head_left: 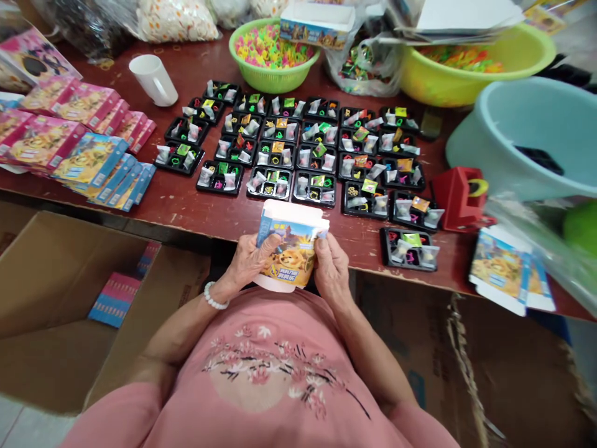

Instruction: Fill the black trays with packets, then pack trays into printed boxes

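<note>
Between both hands is a small blue and yellow printed carton (291, 256) with a cartoon dog on its front, its pale end flaps sticking out at top and bottom. My left hand (252, 260) grips the carton's left edge, thumb on the printed face. On the opposite edge, my right hand (330, 264) pinches it with the thumb in front. Past the carton, rows of black trays (314, 188) stand on the table, their compartments filled with small wrapped packets and coloured bits. Flat blue and yellow cartons (501, 267) lie at the table's right front edge.
Pink boxes (51, 142) and blue boxes (100, 158) are piled at the left, near a white mug (153, 79). A green basket (273, 78), yellow basin (420, 84) and light blue tub (494, 143) stand behind. A red tape dispenser (459, 199) sits right; an open cardboard box (51, 317) is below left.
</note>
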`<state>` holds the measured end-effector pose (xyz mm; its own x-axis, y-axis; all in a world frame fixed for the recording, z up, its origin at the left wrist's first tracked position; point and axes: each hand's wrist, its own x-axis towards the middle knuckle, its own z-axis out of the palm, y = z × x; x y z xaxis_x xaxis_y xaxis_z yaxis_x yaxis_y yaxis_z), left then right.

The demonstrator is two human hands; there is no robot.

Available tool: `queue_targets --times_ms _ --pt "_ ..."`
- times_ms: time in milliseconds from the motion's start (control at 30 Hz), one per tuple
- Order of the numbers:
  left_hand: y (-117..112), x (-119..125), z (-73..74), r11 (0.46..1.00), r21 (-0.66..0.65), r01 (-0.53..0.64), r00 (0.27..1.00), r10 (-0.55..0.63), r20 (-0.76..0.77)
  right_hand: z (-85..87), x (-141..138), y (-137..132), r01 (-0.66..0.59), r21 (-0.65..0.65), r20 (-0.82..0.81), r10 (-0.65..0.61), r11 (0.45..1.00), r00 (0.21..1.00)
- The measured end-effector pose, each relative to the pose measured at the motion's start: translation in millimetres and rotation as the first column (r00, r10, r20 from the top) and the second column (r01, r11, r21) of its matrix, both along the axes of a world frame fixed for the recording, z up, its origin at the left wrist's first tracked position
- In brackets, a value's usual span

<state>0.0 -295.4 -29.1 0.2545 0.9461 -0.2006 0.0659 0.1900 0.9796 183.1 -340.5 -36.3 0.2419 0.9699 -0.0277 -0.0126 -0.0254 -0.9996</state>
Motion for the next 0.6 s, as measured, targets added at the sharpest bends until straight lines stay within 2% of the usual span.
queue_targets --times_ms 67,133,233,333,400,467,600 --pt "-6.5 2.0 -6.3 1.0 0.001 -0.027 0.999 0.027 -0.021 -1.4 -4.5 -4.1 0.095 0.034 0.108 -0.099 0.995 0.989" --pt "-13.1 2.2 -13.3 0.999 -0.015 -0.039 0.997 0.038 -0.065 -7.4 -5.5 -7.3 0.133 0.05 0.201 -0.14 0.99 0.969" --pt "-17.7 -0.8 -20.4 0.998 -0.059 0.022 0.997 -0.026 -0.075 -20.3 -0.7 -10.2 0.092 0.083 0.335 -0.115 0.992 0.935" --pt "-16.7 -5.4 -19.3 0.999 -0.046 0.028 0.999 -0.027 0.022 -31.0 4.0 -13.0 0.039 0.102 0.423 -0.079 0.994 0.903" --pt "-17.5 -8.0 -15.6 0.999 -0.04 -0.035 0.996 0.038 0.076 -34.9 3.5 -15.5 0.013 0.082 0.388 -0.044 0.997 0.921" --pt "-21.3 -10.1 -12.9 0.997 -0.034 -0.067 0.993 0.07 0.091 -36.3 1.0 -18.4 -0.022 0.055 0.284 0.005 0.998 0.959" --pt "-32.0 -14.7 -16.5 0.997 0.067 -0.025 0.999 0.023 0.042 -35.8 -0.3 -24.1 -0.052 0.045 0.133 0.045 0.998 0.99"
